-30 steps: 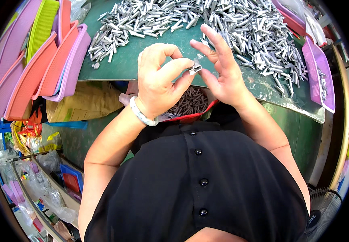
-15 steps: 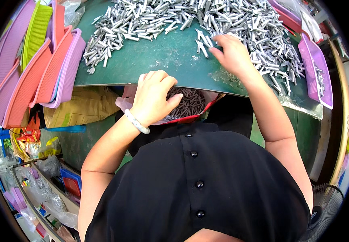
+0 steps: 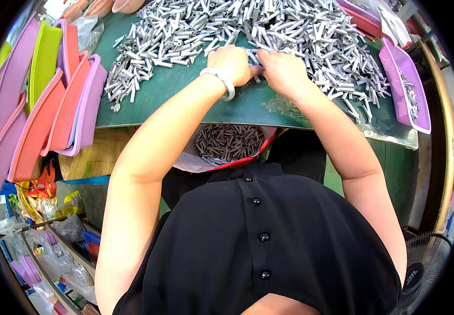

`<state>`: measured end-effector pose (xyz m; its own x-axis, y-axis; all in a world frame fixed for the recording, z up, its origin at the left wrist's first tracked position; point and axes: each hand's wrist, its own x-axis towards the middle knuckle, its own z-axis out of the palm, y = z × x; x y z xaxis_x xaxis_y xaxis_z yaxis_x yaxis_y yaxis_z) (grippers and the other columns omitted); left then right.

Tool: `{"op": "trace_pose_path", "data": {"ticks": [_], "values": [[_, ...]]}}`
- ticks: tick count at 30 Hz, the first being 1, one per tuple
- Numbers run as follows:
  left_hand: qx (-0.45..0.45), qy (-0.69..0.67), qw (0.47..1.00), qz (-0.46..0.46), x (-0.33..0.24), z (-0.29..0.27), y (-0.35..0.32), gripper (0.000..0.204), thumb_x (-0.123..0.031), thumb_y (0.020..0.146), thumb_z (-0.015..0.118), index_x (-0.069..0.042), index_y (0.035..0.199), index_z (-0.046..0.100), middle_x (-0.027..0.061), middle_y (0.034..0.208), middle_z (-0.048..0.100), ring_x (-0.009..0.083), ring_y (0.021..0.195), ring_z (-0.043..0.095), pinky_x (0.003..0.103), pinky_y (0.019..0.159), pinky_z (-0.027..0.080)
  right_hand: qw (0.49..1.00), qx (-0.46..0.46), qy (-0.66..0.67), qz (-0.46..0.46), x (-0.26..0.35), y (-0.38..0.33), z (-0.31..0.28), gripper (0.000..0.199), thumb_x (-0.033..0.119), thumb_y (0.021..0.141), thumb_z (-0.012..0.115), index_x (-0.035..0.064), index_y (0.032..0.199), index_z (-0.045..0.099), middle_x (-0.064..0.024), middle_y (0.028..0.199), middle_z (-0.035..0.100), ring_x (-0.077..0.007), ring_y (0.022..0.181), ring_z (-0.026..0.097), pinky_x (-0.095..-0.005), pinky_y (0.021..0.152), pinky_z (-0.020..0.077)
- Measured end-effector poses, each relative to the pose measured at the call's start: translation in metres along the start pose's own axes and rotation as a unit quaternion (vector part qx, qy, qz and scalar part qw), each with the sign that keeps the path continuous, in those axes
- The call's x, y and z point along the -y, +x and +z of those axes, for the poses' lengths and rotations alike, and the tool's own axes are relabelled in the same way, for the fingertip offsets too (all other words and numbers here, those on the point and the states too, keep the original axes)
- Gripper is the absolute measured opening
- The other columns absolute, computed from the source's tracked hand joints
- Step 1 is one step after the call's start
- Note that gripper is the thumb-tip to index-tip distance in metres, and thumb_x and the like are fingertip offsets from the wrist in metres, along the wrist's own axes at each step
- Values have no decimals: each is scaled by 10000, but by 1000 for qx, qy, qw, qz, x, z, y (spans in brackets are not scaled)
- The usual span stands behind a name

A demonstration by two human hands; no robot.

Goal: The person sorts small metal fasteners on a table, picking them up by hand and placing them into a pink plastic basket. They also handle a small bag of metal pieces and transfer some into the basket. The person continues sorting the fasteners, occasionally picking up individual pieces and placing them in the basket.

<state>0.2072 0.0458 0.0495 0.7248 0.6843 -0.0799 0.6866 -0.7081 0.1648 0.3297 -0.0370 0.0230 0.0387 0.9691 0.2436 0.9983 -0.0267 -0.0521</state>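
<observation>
Both hands met at the near edge of the heap of small silver tubes [image 3: 269, 31], the left hand [image 3: 232, 63] and right hand [image 3: 282, 71] curled knuckle to knuckle over one tube [image 3: 256, 79] (whether pinched, I could not tell), the heap lying just beyond the fingers on the green table [image 3: 185, 100].

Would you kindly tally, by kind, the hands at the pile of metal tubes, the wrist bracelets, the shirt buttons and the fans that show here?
Hands: 2, the left hand and the right hand
Bracelet: 1
Shirt buttons: 4
Fan: 1
Total: 8
</observation>
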Motion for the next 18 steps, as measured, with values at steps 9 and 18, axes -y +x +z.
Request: {"op": "trace_pose_path", "data": {"ticks": [9, 18], "values": [[109, -111, 983, -99, 4, 4, 23, 530, -406, 622, 753, 23, 922, 666, 187, 990, 641, 296, 910, 625, 334, 804, 477, 999, -35, 0, 18, 8, -4, 6, 183, 66, 739, 554, 31, 908, 494, -135, 808, 606, -306, 708, 627, -395, 578, 494], [46, -104, 989, -91, -13, 11, 14, 331, -312, 616, 681, -6, 740, 688, 192, 824, 656, 309, 809, 638, 353, 751, 492, 979, -200, 24, -10, -23, -9, -4, 169, 88, 710, 568, 37, 870, 547, -120, 815, 596, -293, 802, 588, -388, 705, 481]]}}
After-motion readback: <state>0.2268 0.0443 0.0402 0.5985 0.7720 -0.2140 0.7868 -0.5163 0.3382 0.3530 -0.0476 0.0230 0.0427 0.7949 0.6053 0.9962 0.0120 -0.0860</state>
